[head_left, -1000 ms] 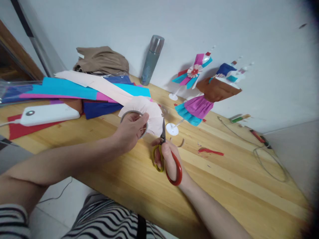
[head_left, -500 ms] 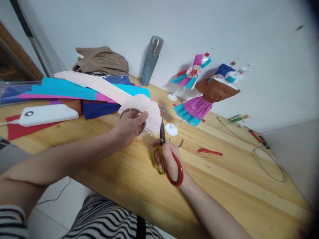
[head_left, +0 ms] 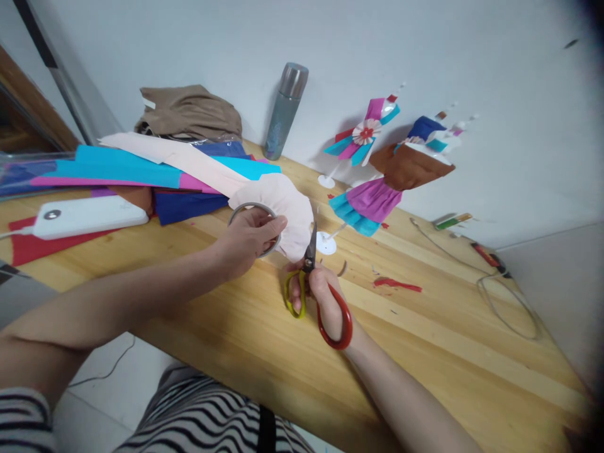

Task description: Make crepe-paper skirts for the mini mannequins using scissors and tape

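My left hand (head_left: 250,236) is closed on a gathered piece of pale pink crepe paper (head_left: 285,204), together with a grey ring that looks like a roll of tape (head_left: 238,212). The paper fans out in a ruffle to the right of my fingers. In my right hand (head_left: 325,296) is a pair of scissors (head_left: 309,251) with one yellow and one red handle loop. Their blades point away from me, along the ruffle's right edge, and the handles are spread apart. Whether the paper lies between the blades is hard to make out.
Folded crepe paper (head_left: 117,168) and a white power bank (head_left: 92,217) lie on the left. Behind stand a flask (head_left: 286,113) and a bundled brown cloth (head_left: 193,113). Mini mannequins in paper dresses (head_left: 372,198) stand right of centre. A red scrap (head_left: 397,285) and a cable (head_left: 504,311) lie further right.
The ruffle has shifted slightly right with my left hand. The scissors' handles have spread wider, and the blades sit slightly further right.
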A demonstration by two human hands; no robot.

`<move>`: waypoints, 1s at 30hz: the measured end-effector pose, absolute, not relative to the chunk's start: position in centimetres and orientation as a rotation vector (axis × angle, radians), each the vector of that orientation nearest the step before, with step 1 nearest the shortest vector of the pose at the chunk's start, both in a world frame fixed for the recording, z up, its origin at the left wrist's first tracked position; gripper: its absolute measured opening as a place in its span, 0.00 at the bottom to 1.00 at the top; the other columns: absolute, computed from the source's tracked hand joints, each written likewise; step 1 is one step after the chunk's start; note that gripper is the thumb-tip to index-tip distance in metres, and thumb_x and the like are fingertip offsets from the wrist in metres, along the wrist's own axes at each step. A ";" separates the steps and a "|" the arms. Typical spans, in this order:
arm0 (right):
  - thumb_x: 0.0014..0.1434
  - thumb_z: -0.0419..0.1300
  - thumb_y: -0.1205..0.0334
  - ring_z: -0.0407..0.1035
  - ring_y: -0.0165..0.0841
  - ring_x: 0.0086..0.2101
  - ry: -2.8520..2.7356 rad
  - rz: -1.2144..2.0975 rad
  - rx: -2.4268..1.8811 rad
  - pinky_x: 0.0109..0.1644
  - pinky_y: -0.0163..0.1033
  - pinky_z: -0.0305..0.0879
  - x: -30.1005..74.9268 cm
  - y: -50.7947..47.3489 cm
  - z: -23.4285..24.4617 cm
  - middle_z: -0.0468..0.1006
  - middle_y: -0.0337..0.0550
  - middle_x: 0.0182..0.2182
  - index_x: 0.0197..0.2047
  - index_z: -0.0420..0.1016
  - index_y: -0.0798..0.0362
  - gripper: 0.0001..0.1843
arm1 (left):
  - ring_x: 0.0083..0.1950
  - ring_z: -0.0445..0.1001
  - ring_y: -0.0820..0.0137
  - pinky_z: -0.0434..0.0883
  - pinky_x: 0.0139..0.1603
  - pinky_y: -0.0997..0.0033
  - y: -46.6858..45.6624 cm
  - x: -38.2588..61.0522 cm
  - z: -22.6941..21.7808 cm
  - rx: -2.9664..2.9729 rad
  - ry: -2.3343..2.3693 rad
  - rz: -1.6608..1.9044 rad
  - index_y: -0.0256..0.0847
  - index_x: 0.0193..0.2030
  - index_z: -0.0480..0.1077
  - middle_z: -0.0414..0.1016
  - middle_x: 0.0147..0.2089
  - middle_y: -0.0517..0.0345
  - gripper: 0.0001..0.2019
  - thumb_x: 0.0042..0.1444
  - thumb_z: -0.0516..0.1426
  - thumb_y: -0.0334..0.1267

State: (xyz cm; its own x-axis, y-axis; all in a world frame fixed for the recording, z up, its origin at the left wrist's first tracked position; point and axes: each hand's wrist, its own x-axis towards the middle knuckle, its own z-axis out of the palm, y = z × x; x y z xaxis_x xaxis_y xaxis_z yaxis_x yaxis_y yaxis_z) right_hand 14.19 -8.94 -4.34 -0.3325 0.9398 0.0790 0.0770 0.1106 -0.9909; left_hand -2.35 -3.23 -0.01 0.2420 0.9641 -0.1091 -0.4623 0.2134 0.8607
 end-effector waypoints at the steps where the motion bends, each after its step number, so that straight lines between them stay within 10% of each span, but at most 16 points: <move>1: 0.64 0.43 0.41 0.62 0.28 0.19 -1.571 1.326 -1.027 0.23 0.35 0.59 14.2 -8.9 -4.3 0.66 0.36 0.20 0.40 0.67 0.54 0.24 | 0.23 0.62 0.80 0.60 0.26 0.79 -3.2 -2.4 -0.1 0.837 0.761 1.139 0.36 0.24 0.64 0.62 0.21 0.65 0.08 0.52 0.58 0.31; 30: 0.62 0.45 0.38 0.52 0.24 0.10 -1.415 1.358 -1.144 0.14 0.31 0.48 13.7 -9.4 -4.2 0.59 0.29 0.11 0.37 0.68 0.54 0.27 | 0.22 0.62 0.79 0.59 0.23 0.78 -3.1 -2.5 -0.2 0.892 0.783 1.148 0.37 0.21 0.65 0.62 0.18 0.65 0.12 0.50 0.62 0.35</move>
State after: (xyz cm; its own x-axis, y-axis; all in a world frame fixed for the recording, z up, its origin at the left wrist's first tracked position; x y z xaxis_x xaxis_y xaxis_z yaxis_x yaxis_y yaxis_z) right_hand 13.73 -9.35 -4.17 -0.2268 0.9738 -0.0189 0.0586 -0.0057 -0.9983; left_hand -2.50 -3.13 -0.20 0.2348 0.9697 -0.0673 -0.4164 0.1629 0.8945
